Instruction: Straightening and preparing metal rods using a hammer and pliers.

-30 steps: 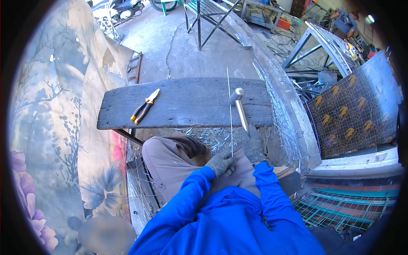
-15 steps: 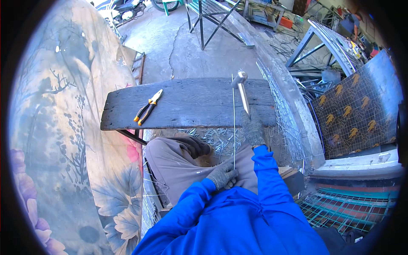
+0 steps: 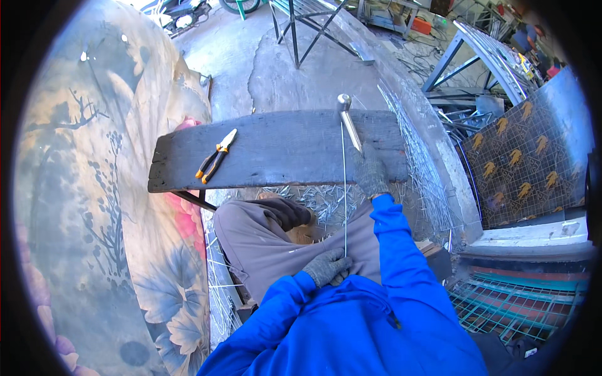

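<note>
My right hand (image 3: 371,170), in a grey knit glove, is closed round the handle of a metal hammer (image 3: 350,128). The hammer's head lies over the far end of a thin metal rod (image 3: 345,188), at the bench's far edge. Close to my lap, my left hand (image 3: 327,267), gloved alike, is closed on the rod's near end. From there the rod runs straight away from me across the dark wooden bench (image 3: 276,150). A pair of pliers (image 3: 216,155) with orange and black handles rests on the bench's left part, apart from both hands.
A flowered cloth (image 3: 150,250) hangs along the left. Cut metal scraps (image 3: 332,203) litter the floor under the bench, and thin rods (image 3: 426,169) lie to its right. Beyond stand metal frames (image 3: 476,56), a patterned panel (image 3: 523,156) and a person (image 3: 525,36) at the far right.
The hammer's head has shifted slightly left and away, down onto the rod's far end. My left hand still keeps the rod near my lap. The view has tilted a little.
</note>
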### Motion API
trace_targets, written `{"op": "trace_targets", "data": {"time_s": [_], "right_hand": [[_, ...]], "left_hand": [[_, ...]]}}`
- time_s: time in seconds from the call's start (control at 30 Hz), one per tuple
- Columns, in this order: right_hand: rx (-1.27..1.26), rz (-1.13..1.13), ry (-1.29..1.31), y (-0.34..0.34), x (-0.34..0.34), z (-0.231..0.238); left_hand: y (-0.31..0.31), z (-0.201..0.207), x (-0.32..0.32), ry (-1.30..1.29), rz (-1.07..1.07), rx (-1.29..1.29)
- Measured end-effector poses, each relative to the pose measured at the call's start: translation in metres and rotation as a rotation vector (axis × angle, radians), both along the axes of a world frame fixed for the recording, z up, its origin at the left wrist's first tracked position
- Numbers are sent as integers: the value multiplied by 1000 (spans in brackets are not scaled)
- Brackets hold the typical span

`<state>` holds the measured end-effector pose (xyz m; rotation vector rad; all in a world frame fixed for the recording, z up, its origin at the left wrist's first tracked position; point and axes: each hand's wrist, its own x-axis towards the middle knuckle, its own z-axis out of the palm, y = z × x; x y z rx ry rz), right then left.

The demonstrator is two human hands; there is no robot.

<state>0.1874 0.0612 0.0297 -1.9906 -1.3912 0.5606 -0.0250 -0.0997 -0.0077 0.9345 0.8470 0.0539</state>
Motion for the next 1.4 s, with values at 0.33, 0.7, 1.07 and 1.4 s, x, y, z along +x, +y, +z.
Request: {"op": "trace_targets", "data": {"time_s": [0.33,0.7,1.07,1.4], "right_hand": [[-11,13,-7,-111,-3,-23],[159,78,23,-136,2,13],[-25,-47,155,-81,-12,24],[99,-70,137,-33,-17,-13]], "left_hand": [[3,10,-1,-13,0,4],[4,13,4,29,18,-8],[11,18,8,68,39,-29],[30,20,3,78,20,3]]}}
